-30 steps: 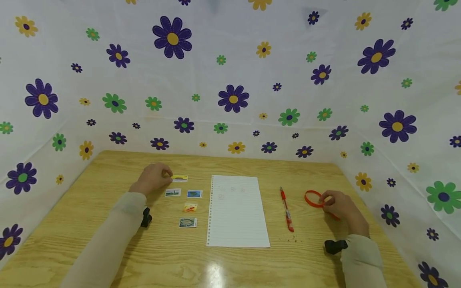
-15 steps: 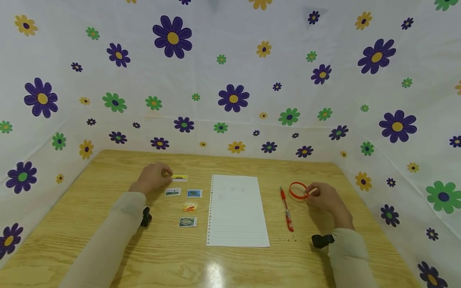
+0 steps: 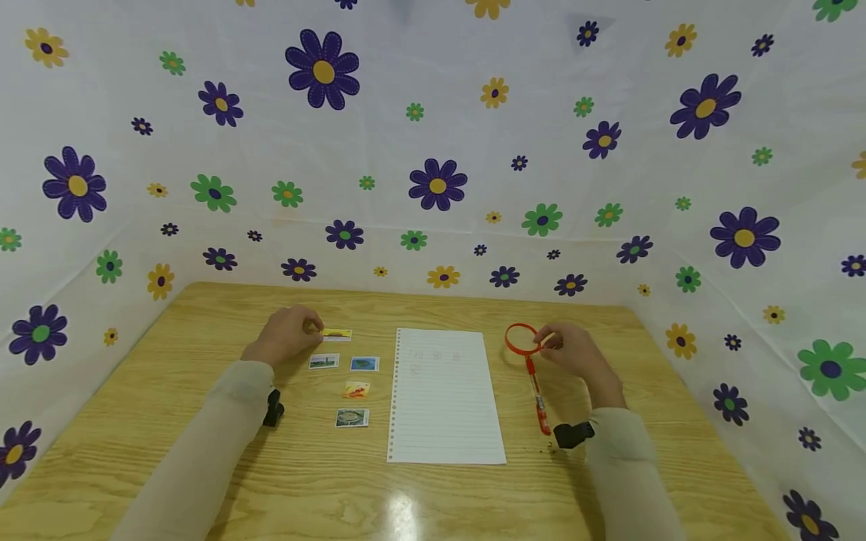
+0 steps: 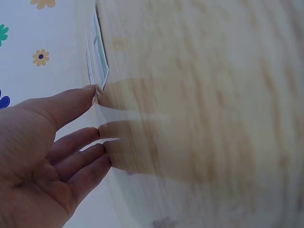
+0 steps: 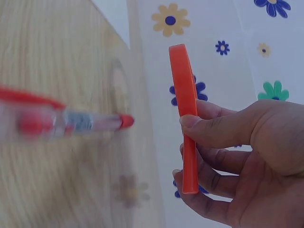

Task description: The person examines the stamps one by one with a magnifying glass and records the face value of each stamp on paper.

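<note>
In the head view my left hand (image 3: 287,336) is at the far left, pinching the left edge of a yellow postage stamp (image 3: 337,335) between thumb and forefinger. The thumb (image 4: 78,104) meets the stamp's corner in the left wrist view. Several other stamps lie close by, among them a blue one (image 3: 364,364) and a red-and-yellow one (image 3: 356,390). With my right hand (image 3: 573,351) I hold a red magnifying glass (image 3: 521,325) above the table, its round frame pointing left. Edge-on in the right wrist view, its red frame (image 5: 183,80) sits between thumb and fingers.
A lined sheet of paper (image 3: 448,413) with faint marks near its top lies mid-table. Beside it is a red pen (image 3: 539,398), partly below the magnifying glass and right forearm. Dark specks are near the pen's lower end. Flower-printed cloth (image 3: 379,150) surrounds the wooden table (image 3: 304,481).
My right hand has carried the magnifying glass leftward and slightly away from me, from right of the pen to over its far end. The left hand has stayed at the yellow stamp.
</note>
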### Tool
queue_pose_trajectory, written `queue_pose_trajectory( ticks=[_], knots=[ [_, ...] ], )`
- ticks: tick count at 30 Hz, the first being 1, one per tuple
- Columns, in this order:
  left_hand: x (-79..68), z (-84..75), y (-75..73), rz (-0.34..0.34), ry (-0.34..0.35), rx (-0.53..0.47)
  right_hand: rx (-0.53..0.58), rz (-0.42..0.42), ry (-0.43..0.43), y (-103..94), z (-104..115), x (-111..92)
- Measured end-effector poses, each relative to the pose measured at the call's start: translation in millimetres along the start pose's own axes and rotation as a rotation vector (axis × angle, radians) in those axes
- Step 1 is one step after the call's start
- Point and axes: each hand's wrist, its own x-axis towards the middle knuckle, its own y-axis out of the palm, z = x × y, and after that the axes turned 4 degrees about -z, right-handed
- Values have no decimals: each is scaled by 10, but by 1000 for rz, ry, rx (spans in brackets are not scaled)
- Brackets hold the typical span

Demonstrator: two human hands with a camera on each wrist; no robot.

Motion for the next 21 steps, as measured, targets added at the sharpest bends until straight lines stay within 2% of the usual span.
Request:
queue_pose_trajectory(
  ticks=[13,21],
  knots=[
    [7,23,16,0,16,0,83,46,-37,284,344,213],
    [25,20,21,-7,28,13,68,44,-71,496,600,327]
  ],
)
